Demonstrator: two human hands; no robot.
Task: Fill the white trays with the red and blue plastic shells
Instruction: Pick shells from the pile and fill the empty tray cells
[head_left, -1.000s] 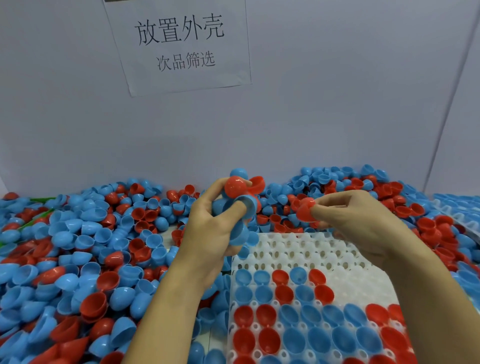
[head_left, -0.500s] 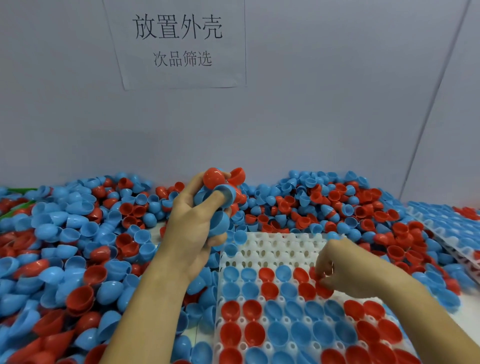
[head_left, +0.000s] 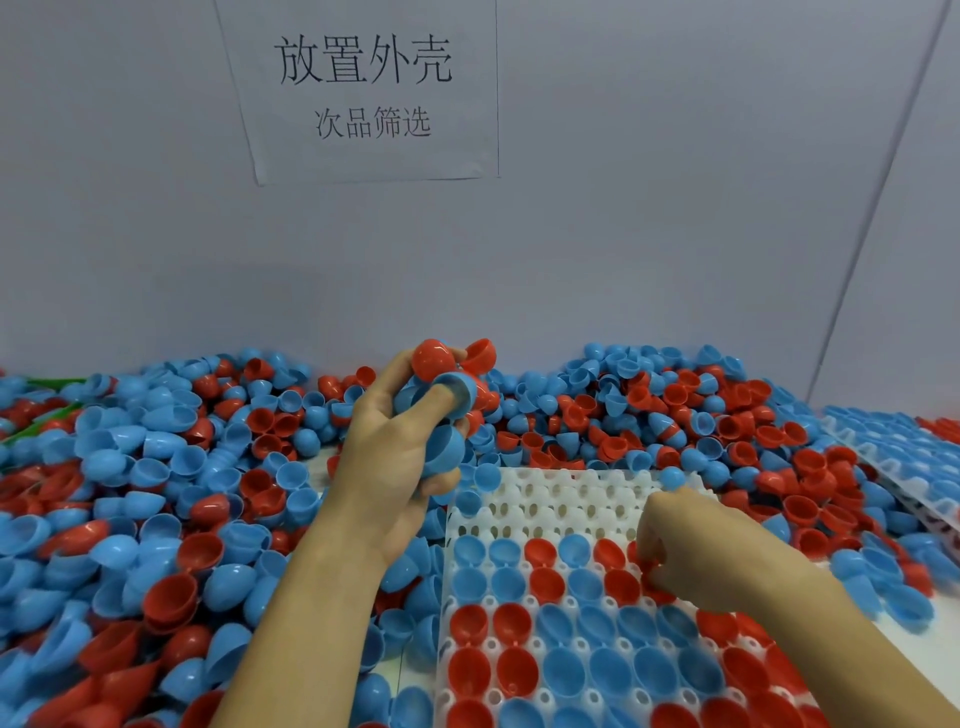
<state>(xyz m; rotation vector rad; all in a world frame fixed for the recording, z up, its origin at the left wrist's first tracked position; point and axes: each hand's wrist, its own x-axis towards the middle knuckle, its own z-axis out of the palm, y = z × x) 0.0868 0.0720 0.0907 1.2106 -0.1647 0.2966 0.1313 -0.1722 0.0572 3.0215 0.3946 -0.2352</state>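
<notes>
Left hand (head_left: 400, 447) raised above pile, curled round a clutch of red & blue shells (head_left: 441, 395), prob. kept as ready stock for feeding. Right hand (head_left: 691, 556) low on white tray (head_left: 561, 499), fingertips pinching a red shell (head_left: 647, 564) at a socket, apparently seating it cup-up. Near rows filled; far rows bare. Loose shells heaped on counter around.

Red and blue shells (head_left: 156, 467), white tray (head_left: 571, 499)
</notes>
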